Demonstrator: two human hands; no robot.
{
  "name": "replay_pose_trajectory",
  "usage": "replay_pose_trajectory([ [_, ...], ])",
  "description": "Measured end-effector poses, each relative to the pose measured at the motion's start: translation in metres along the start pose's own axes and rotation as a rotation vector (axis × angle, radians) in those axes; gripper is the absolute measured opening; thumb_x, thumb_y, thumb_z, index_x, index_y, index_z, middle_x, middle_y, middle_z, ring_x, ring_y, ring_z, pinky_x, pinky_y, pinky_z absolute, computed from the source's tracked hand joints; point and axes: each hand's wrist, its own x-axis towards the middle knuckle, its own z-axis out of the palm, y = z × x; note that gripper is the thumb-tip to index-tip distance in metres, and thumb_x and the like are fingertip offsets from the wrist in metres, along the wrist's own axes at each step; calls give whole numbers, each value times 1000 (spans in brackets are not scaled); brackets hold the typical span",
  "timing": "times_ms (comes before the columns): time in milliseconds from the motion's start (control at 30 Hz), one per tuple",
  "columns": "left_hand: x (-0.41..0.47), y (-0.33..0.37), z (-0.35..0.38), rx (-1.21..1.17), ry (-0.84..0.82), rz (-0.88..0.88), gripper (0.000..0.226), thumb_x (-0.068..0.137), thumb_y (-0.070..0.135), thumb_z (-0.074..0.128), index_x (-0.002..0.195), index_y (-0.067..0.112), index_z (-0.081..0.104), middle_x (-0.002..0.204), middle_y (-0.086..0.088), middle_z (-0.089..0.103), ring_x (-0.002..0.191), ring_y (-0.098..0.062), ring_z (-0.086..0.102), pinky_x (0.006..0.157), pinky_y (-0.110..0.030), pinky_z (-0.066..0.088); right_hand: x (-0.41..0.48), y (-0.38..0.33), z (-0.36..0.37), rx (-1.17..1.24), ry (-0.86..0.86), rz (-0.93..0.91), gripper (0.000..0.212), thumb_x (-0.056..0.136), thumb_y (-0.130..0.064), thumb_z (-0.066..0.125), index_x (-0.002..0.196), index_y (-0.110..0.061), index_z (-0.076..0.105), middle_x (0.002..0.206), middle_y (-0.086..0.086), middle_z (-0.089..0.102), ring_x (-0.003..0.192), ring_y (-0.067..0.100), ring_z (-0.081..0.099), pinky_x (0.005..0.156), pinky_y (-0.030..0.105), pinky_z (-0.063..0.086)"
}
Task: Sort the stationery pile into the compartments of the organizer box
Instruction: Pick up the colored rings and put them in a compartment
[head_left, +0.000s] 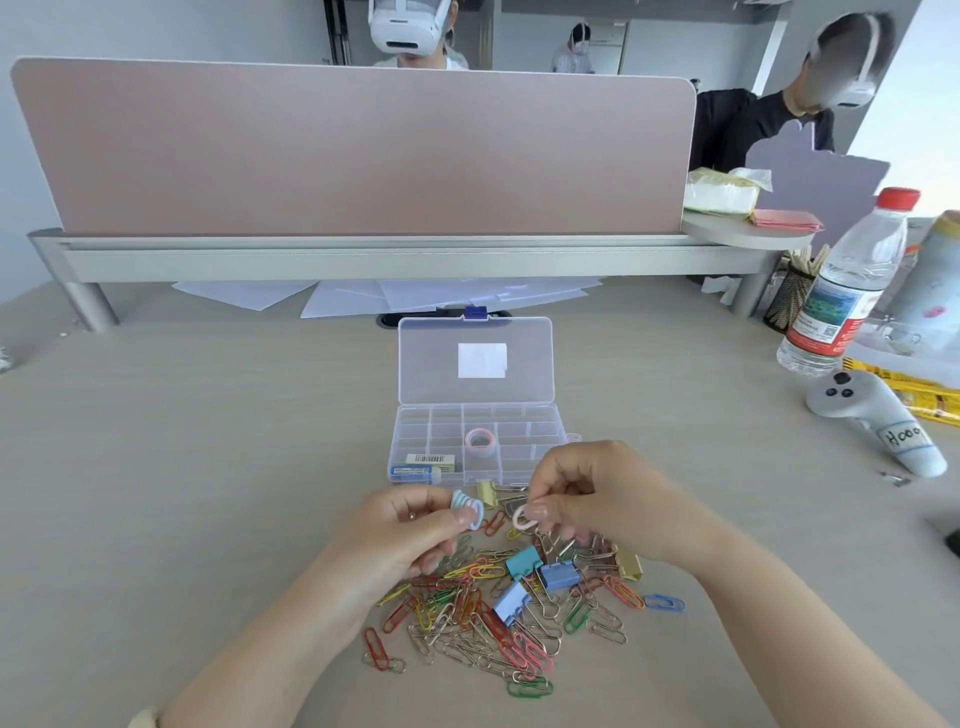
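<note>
While the left hand (415, 525) pinched a few blue rings (467, 506), the right hand (587, 499) just beside it pinched one pink ring (521, 519). The pile (498, 613) of clips lay on the desk (208, 467) under both hands. The open box (535, 423) sat right behind the pile, with a pink roll (480, 442) in a middle slot.
</note>
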Motion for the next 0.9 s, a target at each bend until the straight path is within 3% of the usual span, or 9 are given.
replay_pose_trajectory([
  [67, -1, 1, 2, 3, -13, 19, 19, 81, 19, 64, 63, 16, 66, 50, 4, 50, 42, -7, 38, 41, -11, 31, 2, -3, 9, 58, -10, -26, 9, 80, -13, 69, 72, -15, 65, 62, -5, 66, 53, 3, 58, 51, 12, 44],
  [200, -3, 2, 3, 5, -28, 47, 14, 82, 18, 63, 70, 13, 68, 52, 4, 51, 43, -7, 40, 44, -14, 31, 4, 0, 20, 144, 18, -50, 6, 81, -10, 67, 76, -11, 65, 68, 0, 68, 58, 6, 62, 61, 19, 51],
  [533, -3, 2, 2, 5, -37, 54, 11, 82, 19, 63, 81, 12, 71, 51, 5, 50, 44, -7, 41, 43, -13, 31, 5, 0, 29, 238, 10, -68, 5, 83, -10, 65, 79, -7, 65, 56, -11, 66, 57, 4, 61, 59, 16, 51],
  [700, -2, 1, 1, 48, -15, 90, 10, 81, 14, 64, 74, 12, 72, 48, 2, 49, 42, -6, 39, 44, -13, 32, 6, 2, 31, 282, -3, -62, 8, 83, -8, 64, 84, 0, 64, 58, -8, 68, 57, 4, 63, 56, 15, 50],
  [833, -1, 0, 2, 109, 15, 142, 9, 80, 13, 65, 75, 10, 71, 40, 7, 46, 39, -6, 35, 42, -12, 30, 7, 3, 29, 285, 13, -35, 4, 83, -8, 65, 83, -3, 64, 69, 1, 70, 60, 8, 64, 58, 17, 52],
  [900, 0, -2, 0, 143, 45, 154, 11, 80, 17, 65, 72, 11, 70, 39, 7, 45, 39, -6, 35, 43, -12, 31, 10, 10, 23, 164, 142, -2, 2, 83, -12, 65, 81, -12, 65, 69, -5, 67, 54, 4, 60, 54, 15, 48],
])
